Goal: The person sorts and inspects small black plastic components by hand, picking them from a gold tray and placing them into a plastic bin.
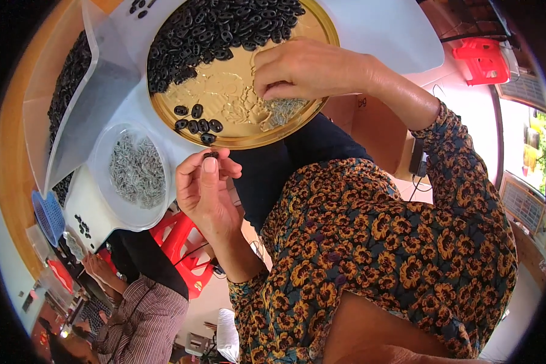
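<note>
My left hand (207,193) is closed in a pinch just off the near rim of a round gold tray (244,132). Between its thumb and fingers sits a small black plastic piece (210,155). My right hand (312,68) reaches over the tray from the right, fingers bent down and closed; its fingertips are hidden. Beside it lies a small heap of thin silver metal pieces (283,111), perhaps screws or pins. A large pile of black two-holed oval pieces (224,27) covers the tray's far side. Several separate black pieces (193,126) rest near its left edge.
Left of the tray stand a translucent bin (103,79) of black pieces and a round clear tub (136,173) of silver pieces. A blue basket (48,217) is farther left. Another person (142,315) works at lower left, near a red stool (191,261).
</note>
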Demonstrator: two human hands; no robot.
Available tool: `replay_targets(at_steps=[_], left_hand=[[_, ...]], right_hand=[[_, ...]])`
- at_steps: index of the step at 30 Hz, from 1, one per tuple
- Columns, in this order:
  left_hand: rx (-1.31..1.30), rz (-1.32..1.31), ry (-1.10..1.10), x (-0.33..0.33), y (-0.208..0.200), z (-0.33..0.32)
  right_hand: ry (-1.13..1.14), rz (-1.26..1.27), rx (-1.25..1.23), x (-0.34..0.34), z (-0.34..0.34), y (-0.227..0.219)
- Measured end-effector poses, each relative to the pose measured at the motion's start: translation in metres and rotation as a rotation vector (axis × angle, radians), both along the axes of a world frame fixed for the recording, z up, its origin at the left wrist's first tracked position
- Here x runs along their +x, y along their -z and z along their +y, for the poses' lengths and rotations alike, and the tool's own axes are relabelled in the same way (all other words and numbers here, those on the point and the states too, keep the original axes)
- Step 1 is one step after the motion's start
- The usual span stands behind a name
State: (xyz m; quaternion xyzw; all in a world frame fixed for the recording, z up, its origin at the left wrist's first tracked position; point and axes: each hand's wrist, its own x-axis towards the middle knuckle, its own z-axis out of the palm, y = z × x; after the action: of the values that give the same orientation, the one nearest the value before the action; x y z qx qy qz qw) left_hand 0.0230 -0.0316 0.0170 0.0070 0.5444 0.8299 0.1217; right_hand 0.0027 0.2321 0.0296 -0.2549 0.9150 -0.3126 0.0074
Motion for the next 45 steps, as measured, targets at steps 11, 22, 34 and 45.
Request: replay_targets(at_steps=[11, 22, 34, 45], left_hand=[[0.012, 0.002, 0.003, 0.000, 0.002, 0.001], [0.012, -0.013, 0.010, -0.002, 0.004, 0.001], [0.006, -0.010, -0.001, -0.002, 0.004, 0.000], [0.014, -0.003, 0.012, -0.002, 0.005, 0.001]], right_hand=[[0.027, 0.071, 0.121, -0.003, -0.006, 0.006], [-0.056, 0.044, 0.088, -0.004, 0.002, 0.004], [0.034, 0.159, 0.181, -0.008, -0.004, 0.005], [-0.019, 0.032, 0.138, -0.006, -0.009, 0.003]])
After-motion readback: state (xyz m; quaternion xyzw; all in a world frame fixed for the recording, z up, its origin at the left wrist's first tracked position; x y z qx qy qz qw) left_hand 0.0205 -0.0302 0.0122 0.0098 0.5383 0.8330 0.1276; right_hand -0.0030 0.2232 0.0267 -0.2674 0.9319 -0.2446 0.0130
